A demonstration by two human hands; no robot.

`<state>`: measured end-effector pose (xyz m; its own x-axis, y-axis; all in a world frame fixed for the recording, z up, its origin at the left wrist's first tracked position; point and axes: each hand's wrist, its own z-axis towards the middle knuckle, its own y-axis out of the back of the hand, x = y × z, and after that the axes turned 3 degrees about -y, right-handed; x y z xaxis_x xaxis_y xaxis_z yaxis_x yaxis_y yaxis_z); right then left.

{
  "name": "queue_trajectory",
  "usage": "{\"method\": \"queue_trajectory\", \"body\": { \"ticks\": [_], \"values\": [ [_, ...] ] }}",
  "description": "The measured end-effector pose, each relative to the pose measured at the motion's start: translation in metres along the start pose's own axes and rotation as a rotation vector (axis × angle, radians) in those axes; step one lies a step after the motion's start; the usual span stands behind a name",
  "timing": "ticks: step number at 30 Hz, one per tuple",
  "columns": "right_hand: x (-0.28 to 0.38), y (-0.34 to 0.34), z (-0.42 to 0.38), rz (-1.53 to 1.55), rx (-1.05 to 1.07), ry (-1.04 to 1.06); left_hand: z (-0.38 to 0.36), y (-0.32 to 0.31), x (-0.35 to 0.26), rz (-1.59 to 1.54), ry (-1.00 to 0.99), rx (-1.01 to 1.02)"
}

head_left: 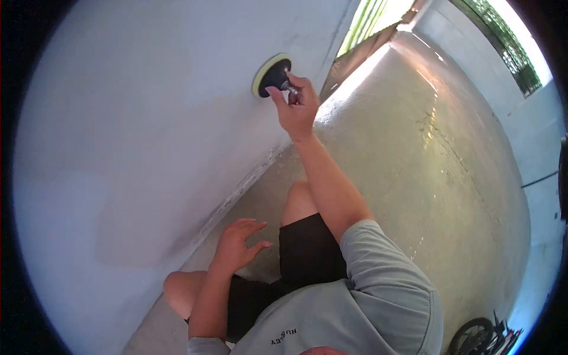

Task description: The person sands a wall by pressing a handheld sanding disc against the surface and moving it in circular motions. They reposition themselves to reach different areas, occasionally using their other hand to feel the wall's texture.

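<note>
My right hand (297, 106) grips the metal shaft of a round sanding pad (273, 77). The pad has a black back and a pale yellow rim. Its flat face is against or very close to the white wall (148, 118); the face itself is hidden. Thumb and fingers are closed around the shaft and the back of the disc. Lower down, my left hand (238, 244) hovers above my knees near the wall, fingers curved and apart from the thumb, with nothing in it.
Along the wall's foot runs a strip of chipped, peeling paint (242, 186). A concrete floor (408, 177) stretches to the right. Part of a wheel (471, 337) shows at the bottom right. A barred opening (373, 21) lies beyond the wall's far end.
</note>
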<state>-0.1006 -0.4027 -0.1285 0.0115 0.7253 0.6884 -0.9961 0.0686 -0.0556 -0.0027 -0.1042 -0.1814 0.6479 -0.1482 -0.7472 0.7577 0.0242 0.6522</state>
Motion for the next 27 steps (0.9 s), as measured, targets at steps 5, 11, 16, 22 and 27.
{"method": "queue_trajectory", "body": {
  "ticks": [5, 11, 16, 22, 27],
  "values": [
    [-0.056, 0.004, 0.011, 0.165, -0.238, -0.251, -0.002, 0.003, -0.007, 0.023, 0.020, 0.005],
    [0.035, -0.009, -0.006, -0.058, 0.004, -0.194, -0.006, 0.012, -0.013, -0.137, 0.106, 0.069],
    [0.078, -0.027, -0.008, -0.059, 0.135, 0.388, -0.011, 0.011, -0.004, -0.193, 0.117, 0.034],
    [0.003, -0.015, 0.007, 0.166, -0.220, -0.298, -0.014, 0.008, 0.005, -0.110, 0.086, 0.048],
    [0.062, -0.027, -0.044, 0.045, 0.259, 0.050, -0.013, 0.005, -0.001, -0.231, 0.060, 0.055]
  ]
}}
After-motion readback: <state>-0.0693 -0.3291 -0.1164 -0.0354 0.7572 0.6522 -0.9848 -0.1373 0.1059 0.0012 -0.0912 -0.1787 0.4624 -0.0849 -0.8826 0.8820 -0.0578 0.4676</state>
